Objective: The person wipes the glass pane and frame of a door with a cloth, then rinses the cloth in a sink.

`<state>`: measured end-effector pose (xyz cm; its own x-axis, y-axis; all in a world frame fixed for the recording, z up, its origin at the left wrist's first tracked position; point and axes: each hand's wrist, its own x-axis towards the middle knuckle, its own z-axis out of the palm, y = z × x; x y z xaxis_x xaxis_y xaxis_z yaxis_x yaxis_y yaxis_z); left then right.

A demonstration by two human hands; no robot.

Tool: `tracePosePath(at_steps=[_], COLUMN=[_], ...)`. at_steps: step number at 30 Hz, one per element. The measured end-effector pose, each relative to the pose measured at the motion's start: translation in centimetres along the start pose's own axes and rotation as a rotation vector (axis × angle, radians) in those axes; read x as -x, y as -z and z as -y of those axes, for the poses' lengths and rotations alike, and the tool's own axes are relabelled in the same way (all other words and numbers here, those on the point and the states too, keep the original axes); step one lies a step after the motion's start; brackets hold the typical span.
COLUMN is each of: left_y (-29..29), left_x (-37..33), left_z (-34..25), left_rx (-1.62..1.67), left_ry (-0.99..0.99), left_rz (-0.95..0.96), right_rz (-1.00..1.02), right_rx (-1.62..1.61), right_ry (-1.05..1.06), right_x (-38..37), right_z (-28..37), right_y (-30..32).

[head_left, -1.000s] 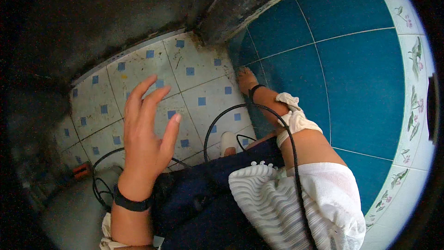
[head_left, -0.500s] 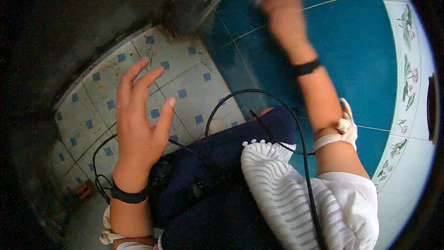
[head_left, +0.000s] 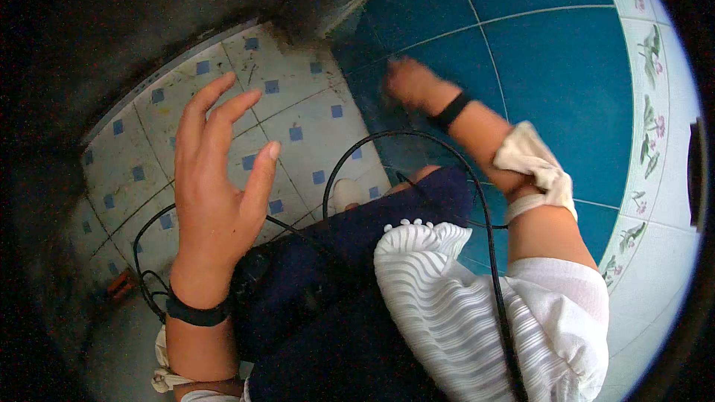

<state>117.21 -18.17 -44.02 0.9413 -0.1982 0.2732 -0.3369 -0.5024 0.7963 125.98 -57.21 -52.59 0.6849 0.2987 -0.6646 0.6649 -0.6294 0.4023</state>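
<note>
My left hand (head_left: 220, 179) hangs in the air over the tiled floor, its fingers apart and nothing in them. My right hand (head_left: 418, 88) is at the blue tiled wall (head_left: 558, 74), low down near the corner where wall and floor meet. Its fingers look curled in against the tile and are blurred; whatever they hold, if anything, is hidden. Each wrist wears a black band (head_left: 453, 110). A cream cloth strip (head_left: 532, 160) is tied round my right forearm.
The pale floor tiles (head_left: 298, 108) bear small blue squares and dark dirt specks. A black cable (head_left: 488, 231) loops across my lap. A dark, grimy surface (head_left: 149, 22) rises on the far left. An orange object (head_left: 121, 285) lies at the lower left. Floral border tiles (head_left: 655, 126) edge the blue wall.
My right hand has swept down and to the left along the blue wall, from the upper part toward the floor corner. My left hand stays nearly where it was, fingers still apart.
</note>
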Motion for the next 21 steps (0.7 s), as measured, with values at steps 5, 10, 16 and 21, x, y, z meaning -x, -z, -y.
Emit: tracePosePath(at_steps=[5, 10, 16, 21], left_y=[-1.1, -0.8, 0.0, 0.2], left_x=[-1.2, -2.0, -1.2, 0.6], left_z=[-0.2, -0.5, 0.1, -0.3], left_rx=[0.055, -0.031, -0.060, -0.069], left_ry=[-0.012, -0.016, -0.009, 0.067], left_rz=[0.071, 0.010, 0.047, 0.052], right_rz=[-0.799, -0.697, 0.164, 0.252], right_rx=[0.159, -0.140, -0.023, -0.477], right_ry=[-0.339, -0.483, 0.093, 0.134], right_x=[12.5, 13.4, 6.0, 1.5], right_z=[-9.8, -5.3, 4.3, 2.5], right_y=[13.6, 7.1, -7.7, -3.4])
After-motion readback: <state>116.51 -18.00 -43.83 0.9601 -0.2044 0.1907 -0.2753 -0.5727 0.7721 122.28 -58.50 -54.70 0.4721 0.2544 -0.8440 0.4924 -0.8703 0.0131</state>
